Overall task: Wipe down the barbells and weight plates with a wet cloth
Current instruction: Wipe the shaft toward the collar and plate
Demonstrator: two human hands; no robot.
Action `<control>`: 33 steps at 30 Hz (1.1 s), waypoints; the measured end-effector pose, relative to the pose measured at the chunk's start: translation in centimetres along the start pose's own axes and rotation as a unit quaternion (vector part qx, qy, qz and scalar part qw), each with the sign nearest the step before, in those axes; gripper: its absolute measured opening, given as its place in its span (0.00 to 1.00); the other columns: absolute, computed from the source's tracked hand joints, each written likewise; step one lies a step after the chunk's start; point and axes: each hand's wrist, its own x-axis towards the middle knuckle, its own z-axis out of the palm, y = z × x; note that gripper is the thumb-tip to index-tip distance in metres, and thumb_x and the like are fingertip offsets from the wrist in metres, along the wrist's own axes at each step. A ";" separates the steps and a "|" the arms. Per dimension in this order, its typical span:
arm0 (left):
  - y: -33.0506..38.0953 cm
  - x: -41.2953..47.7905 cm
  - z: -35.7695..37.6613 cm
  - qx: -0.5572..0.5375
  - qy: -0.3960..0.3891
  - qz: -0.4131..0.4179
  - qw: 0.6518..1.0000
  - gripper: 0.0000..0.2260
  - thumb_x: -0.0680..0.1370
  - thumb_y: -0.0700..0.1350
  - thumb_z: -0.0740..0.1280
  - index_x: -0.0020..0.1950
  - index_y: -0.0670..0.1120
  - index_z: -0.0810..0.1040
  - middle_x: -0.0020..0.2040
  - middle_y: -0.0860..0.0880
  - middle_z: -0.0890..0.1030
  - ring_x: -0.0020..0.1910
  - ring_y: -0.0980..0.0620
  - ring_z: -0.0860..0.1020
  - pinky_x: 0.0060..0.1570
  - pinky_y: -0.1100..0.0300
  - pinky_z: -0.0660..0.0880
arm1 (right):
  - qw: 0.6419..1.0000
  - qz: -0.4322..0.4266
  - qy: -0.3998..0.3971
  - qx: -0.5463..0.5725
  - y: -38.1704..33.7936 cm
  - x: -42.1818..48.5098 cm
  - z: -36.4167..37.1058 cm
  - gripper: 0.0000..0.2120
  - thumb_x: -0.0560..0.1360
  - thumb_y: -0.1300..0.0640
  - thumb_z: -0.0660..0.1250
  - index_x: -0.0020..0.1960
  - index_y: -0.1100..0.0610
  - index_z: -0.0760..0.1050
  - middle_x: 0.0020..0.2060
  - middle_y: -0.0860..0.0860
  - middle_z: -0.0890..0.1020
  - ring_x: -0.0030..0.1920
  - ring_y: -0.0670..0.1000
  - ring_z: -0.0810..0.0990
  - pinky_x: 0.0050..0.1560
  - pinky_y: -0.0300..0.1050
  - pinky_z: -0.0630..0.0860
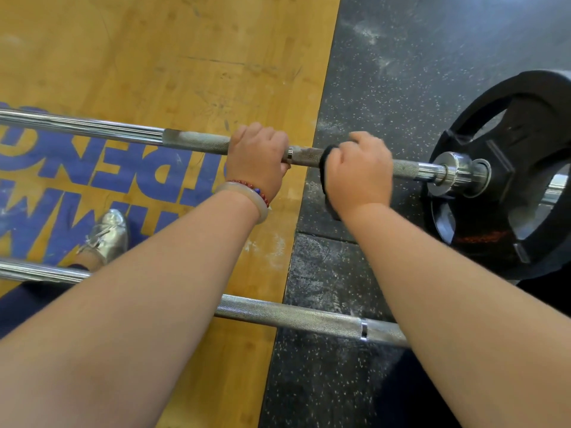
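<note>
Both hands clamp the upper barbell (197, 140), the right hand (361, 171) wrapping a dark cloth (328, 180) just short of the weight plate (525, 168), the left hand (258, 156) bare beside it above partly readable blue floor lettering (92, 168).

1 view only, head-worn, wide-angle. It looked forward and steeply down from above the person's own forearms, which ran up from the bottom edge to the left hand (258, 159) and right hand (360, 173) near frame centre. Both hands were close to the lens, on the far barbell (197, 140); a near barbell (296, 316) crossed lower in frame. The wooden platform (173, 57) filled the left, the black rubber floor (417, 72) the right. The weight plate (525, 118) was cut by the right edge. Straight bars bowed slightly toward the edges.
</note>
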 end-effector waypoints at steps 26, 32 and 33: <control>-1.5 0.6 -0.1 0.015 -0.063 0.026 0.998 0.07 0.77 0.52 0.66 0.48 0.50 0.79 0.43 0.52 0.80 0.49 0.48 0.75 0.67 0.56 0.55 | 0.988 -0.139 0.056 0.023 -0.6 -1.5 1.4 0.19 0.73 0.61 0.55 0.57 0.64 0.79 0.54 0.60 0.81 0.57 0.62 0.79 0.64 0.56 0.69; -1.3 -0.4 1.1 -0.001 0.039 0.040 0.998 0.08 0.73 0.44 0.61 0.41 0.47 0.80 0.36 0.50 0.82 0.39 0.45 0.77 0.52 0.56 0.62 | 0.978 -0.203 0.005 0.051 -3.5 -3.2 2.6 0.20 0.72 0.66 0.59 0.63 0.66 0.74 0.63 0.63 0.76 0.64 0.63 0.74 0.67 0.55 0.64; -1.4 -0.5 1.2 -0.001 0.050 0.044 0.998 0.07 0.72 0.43 0.63 0.41 0.46 0.81 0.36 0.50 0.82 0.38 0.45 0.78 0.51 0.55 0.62 | 0.976 -0.215 -0.002 0.041 -3.1 -3.0 2.5 0.20 0.72 0.67 0.63 0.64 0.66 0.74 0.63 0.62 0.76 0.64 0.62 0.74 0.67 0.55 0.64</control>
